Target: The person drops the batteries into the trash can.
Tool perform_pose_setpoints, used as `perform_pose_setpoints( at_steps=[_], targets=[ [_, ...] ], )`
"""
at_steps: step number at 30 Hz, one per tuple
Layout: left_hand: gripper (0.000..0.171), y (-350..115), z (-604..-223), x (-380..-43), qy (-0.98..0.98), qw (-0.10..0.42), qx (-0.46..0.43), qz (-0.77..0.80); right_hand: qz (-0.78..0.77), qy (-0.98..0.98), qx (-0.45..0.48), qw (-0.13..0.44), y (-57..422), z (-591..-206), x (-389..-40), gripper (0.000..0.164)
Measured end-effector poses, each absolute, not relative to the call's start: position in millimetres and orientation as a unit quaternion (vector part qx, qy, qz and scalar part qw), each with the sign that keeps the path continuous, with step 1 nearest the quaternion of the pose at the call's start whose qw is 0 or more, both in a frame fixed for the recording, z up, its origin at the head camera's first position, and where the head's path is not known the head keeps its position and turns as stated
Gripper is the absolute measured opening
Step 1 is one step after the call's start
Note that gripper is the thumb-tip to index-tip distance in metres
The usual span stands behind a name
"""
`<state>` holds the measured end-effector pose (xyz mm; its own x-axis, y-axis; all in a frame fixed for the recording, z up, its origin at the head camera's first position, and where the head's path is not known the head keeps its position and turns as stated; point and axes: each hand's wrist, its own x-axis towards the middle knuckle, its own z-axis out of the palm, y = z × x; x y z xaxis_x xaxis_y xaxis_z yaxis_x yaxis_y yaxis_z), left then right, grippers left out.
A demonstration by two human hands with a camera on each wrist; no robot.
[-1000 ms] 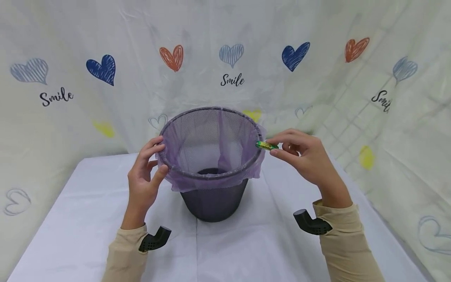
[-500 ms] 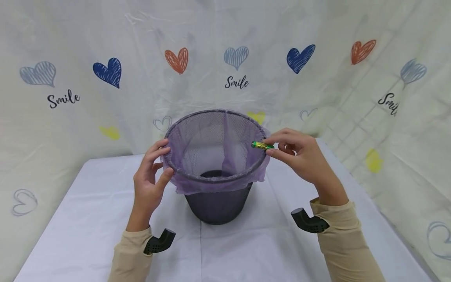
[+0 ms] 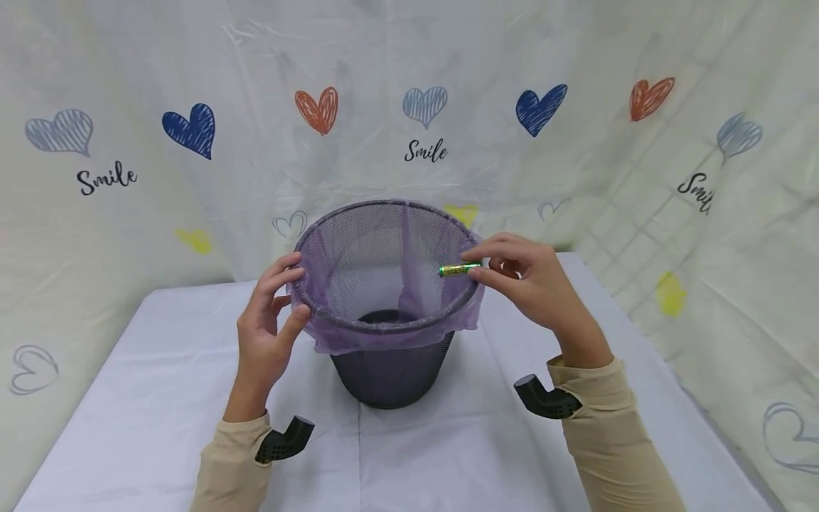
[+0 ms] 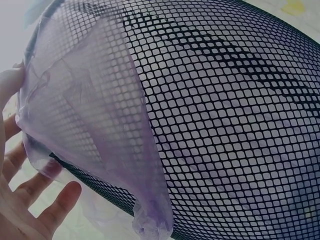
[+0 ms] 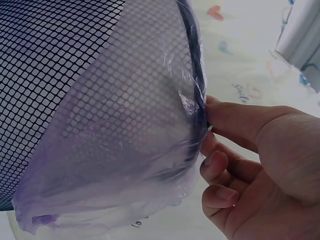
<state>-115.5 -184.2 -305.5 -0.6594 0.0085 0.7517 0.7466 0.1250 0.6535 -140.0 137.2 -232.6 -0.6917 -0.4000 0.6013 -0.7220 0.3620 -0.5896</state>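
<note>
In the head view a dark mesh wastebasket [image 3: 392, 377] stands upright, lined with a thin purple plastic bag [image 3: 384, 340] folded down over its rim. The left hand [image 3: 265, 334] holds the rim at its left side, thumb nearer the camera and fingertips farther back. Between thumb and fingertips the right hand [image 3: 521, 277] pinches a green and gold battery [image 3: 456, 269] by one end. The battery points left, over the right side of the basket's opening. In the right wrist view the bag and rim hide most of the battery, and the thumb overlaps the rim.
White cloth [image 3: 505, 434] covers the table under the basket. Behind it hangs a pale curtain [image 3: 365, 163] printed with hearts and "Smile". Both tan sleeves carry black wrist mounts [image 3: 284, 439].
The right hand has moved left, carrying the battery from outside the right rim to over the opening. The left hand keeps its place on the rim; the head view has shifted slightly.
</note>
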Motion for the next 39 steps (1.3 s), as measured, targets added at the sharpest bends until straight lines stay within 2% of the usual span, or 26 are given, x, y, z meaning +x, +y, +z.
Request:
perform_pose_setpoints(
  at_steps=[12,21,39],
  targets=[
    [0.041,-184,-307,-117,-0.681,0.31,-0.278,-0.602,0.453,-0.804,0.347,0.171,145,-254,-158,0.023],
    [0.041,-185,-307,-117,-0.687,0.311,-0.276,-0.596,0.45,-0.811,0.335,0.166,135,-237,-142,0.019],
    [0.04,-187,-304,-117,-0.69,0.307,-0.28,-0.593,0.485,-0.804,0.295,0.176,144,-240,-140,0.029]
  ],
)
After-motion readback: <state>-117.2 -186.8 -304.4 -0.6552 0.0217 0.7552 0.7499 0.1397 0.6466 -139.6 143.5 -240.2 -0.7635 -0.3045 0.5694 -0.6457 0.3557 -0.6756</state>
